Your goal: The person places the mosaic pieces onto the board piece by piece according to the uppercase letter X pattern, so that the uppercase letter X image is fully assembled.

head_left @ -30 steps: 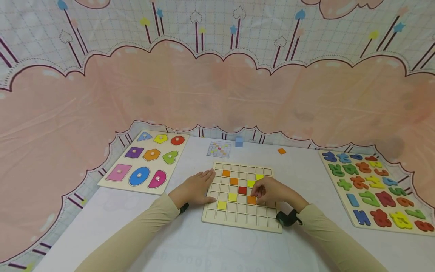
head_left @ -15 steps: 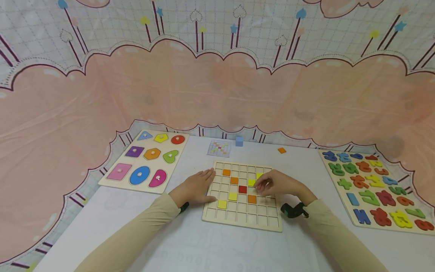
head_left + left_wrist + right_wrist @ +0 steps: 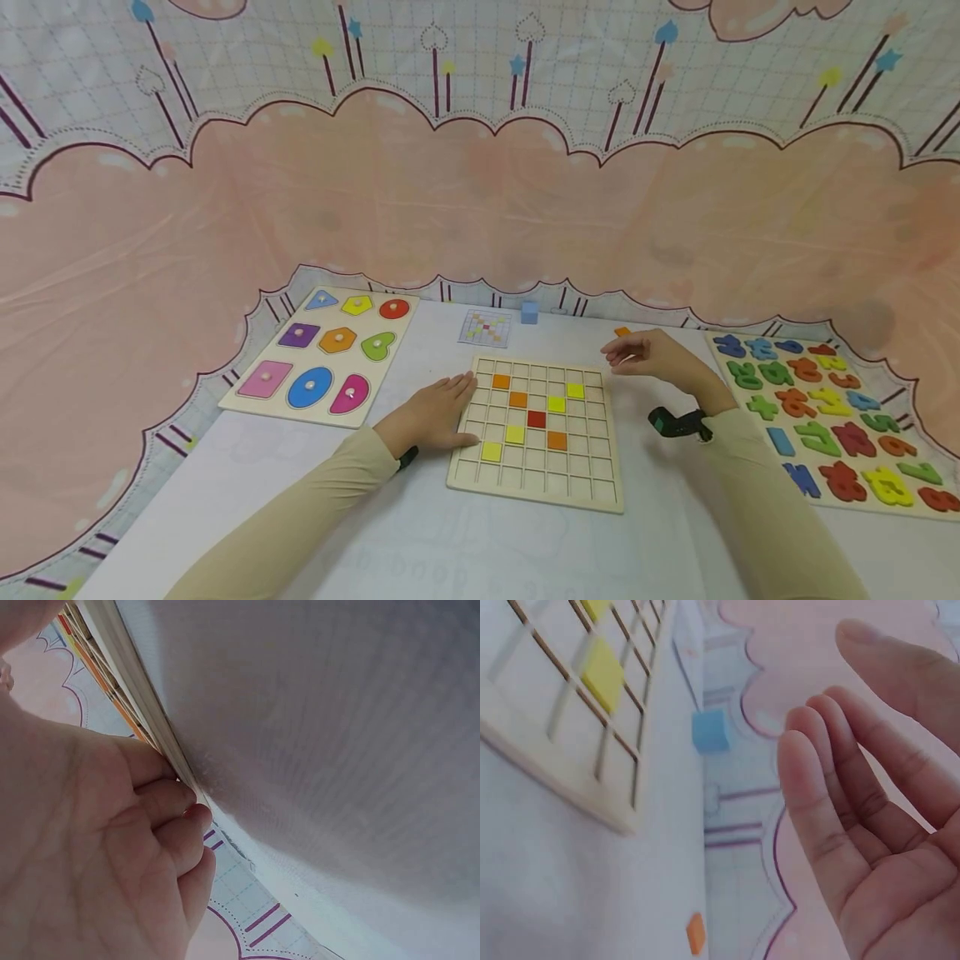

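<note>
A wooden grid board (image 3: pixel 534 433) is laid flat on the white desk (image 3: pixel 480 542), near the middle. Its left edge is touched by the left hand (image 3: pixel 431 414), which is spread flat with straight fingers partly on the desk and partly against the board's rim; in the left wrist view the fingertips (image 3: pixel 196 817) are seen pressed against the board's side. Nothing is grasped by this hand.

The right hand (image 3: pixel 651 355) is held above the desk just beyond the far right corner of the board, released, with relaxed fingers and nothing in it. A loose orange tile (image 3: pixel 622 332) is lying on the desk just beyond this hand on the far side; the same tile is seen in the right wrist view (image 3: pixel 695 933), apart from the fingers (image 3: pixel 817 787).

Coloured tiles are seated in the board's cells: two orange tiles at the far left, a red tile (image 3: pixel 536 419) in the middle, yellow tiles towards the near left and far right, and another orange tile (image 3: pixel 556 440) near the red one.

A small pattern card (image 3: pixel 484 327) and a blue cube (image 3: pixel 529 312) are set at the far side of the desk. A shape puzzle board (image 3: pixel 324 354) is placed at the left, and a number puzzle board (image 3: pixel 828 417) at the right.
</note>
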The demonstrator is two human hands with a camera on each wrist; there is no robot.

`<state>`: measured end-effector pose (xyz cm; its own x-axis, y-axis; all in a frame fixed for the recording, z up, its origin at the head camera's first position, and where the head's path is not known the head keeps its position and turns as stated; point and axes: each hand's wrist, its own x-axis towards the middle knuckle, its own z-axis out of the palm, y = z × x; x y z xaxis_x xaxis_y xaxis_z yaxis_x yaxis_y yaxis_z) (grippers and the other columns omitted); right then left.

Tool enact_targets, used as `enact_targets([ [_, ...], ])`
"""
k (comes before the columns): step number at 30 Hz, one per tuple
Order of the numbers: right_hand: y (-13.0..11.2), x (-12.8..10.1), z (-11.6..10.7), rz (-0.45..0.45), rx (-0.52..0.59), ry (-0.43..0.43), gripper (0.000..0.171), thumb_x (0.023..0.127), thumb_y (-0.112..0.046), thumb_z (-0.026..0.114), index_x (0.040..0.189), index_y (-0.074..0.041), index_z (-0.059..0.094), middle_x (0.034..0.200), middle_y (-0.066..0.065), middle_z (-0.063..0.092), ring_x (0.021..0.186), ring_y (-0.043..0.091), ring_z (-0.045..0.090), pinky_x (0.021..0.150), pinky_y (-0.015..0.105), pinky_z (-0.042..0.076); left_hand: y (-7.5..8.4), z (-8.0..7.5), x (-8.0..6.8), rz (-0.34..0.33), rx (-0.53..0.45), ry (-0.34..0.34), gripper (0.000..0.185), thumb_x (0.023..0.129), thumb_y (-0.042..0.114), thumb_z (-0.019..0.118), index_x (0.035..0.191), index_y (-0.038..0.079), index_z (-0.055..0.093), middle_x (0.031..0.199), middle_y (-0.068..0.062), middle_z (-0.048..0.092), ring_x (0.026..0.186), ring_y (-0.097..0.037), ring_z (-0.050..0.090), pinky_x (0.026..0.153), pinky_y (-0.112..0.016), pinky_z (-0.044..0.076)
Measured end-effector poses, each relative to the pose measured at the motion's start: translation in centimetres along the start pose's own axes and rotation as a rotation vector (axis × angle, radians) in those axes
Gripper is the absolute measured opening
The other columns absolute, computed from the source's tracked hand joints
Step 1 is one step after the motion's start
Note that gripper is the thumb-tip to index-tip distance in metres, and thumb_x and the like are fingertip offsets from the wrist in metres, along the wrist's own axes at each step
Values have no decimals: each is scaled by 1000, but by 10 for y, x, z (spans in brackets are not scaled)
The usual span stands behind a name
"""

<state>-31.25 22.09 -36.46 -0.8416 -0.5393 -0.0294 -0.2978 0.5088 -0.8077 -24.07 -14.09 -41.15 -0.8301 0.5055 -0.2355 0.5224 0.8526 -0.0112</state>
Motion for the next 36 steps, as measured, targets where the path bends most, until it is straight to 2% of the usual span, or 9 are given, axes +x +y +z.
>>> enact_targets([
  [6, 9, 4, -21, 31, 2, 91, 43, 87, -18, 67, 121, 6, 58, 122, 26, 59, 90, -2, 60, 80, 13, 50, 1, 1, 0, -13, 13, 1, 90, 87, 61, 50, 149, 2, 21, 157, -11, 22, 146, -21, 21, 119, -36, 21],
  [10, 18, 7, -30, 31, 29, 156, 43, 89, -19, 65, 122, 7, 57, 106, -1, 68, 88, -5, 60, 80, 11, 50, 1, 1, 0, -10, 28, 10, 90, 87, 61, 50, 149, 2, 22, 156, -11, 23, 145, -22, 22, 119, -36, 21],
  [13, 26, 9, -34, 26, 99, 185, 44, 90, -16, 63, 123, 11, 53, 95, -20, 63, 89, -7, 60, 80, 10, 49, 1, 2, -1, -5, 53, 18, 91, 87, 63, 49, 149, 2, 22, 157, -11, 22, 146, -23, 21, 120, -36, 20],
  [19, 42, 13, -36, 63, 166, 237, 41, 91, -18, 61, 123, 7, 53, 93, -27, 61, 89, -7, 60, 84, 14, 51, 1, 3, -2, 12, 99, 49, 89, 87, 63, 48, 148, 2, 24, 156, -11, 23, 146, -25, 20, 120, -36, 18],
  [22, 50, 17, -34, 85, 194, 272, 40, 91, -18, 62, 123, 5, 54, 91, -26, 61, 88, -4, 61, 85, 18, 52, 1, 3, -3, 20, 121, 64, 89, 87, 62, 48, 148, 1, 26, 156, -11, 24, 145, -25, 21, 120, -36, 19],
  [26, 59, 26, -29, 95, 211, 317, 44, 91, -13, 62, 125, 11, 50, 90, -21, 62, 85, -3, 60, 81, 16, 52, 0, 3, -3, 27, 144, 80, 89, 87, 63, 48, 147, 1, 27, 156, -11, 26, 145, -25, 22, 120, -36, 20],
  [29, 65, 33, -26, 115, 172, 346, 45, 91, -11, 61, 126, 13, 48, 101, -3, 65, 82, -8, 56, 76, 9, 49, 0, 3, -4, 31, 152, 84, 88, 87, 62, 47, 147, 1, 28, 155, -11, 26, 145, -25, 22, 119, -37, 20],
  [32, 70, 40, -24, 149, 125, 356, 44, 91, -9, 60, 128, 12, 48, 119, 22, 59, 84, -9, 52, 74, 4, 45, 1, 1, -5, 35, 149, 84, 87, 87, 62, 48, 147, 1, 28, 155, -12, 26, 145, -25, 23, 119, -37, 20],
  [36, 75, 46, -22, 192, 60, 342, 43, 91, -8, 60, 129, 9, 48, 130, 30, 50, 100, 8, 55, 79, 8, 43, 3, -1, -6, 34, 149, 81, 87, 87, 62, 47, 147, 1, 29, 155, -11, 27, 145, -25, 23, 119, -37, 20],
])
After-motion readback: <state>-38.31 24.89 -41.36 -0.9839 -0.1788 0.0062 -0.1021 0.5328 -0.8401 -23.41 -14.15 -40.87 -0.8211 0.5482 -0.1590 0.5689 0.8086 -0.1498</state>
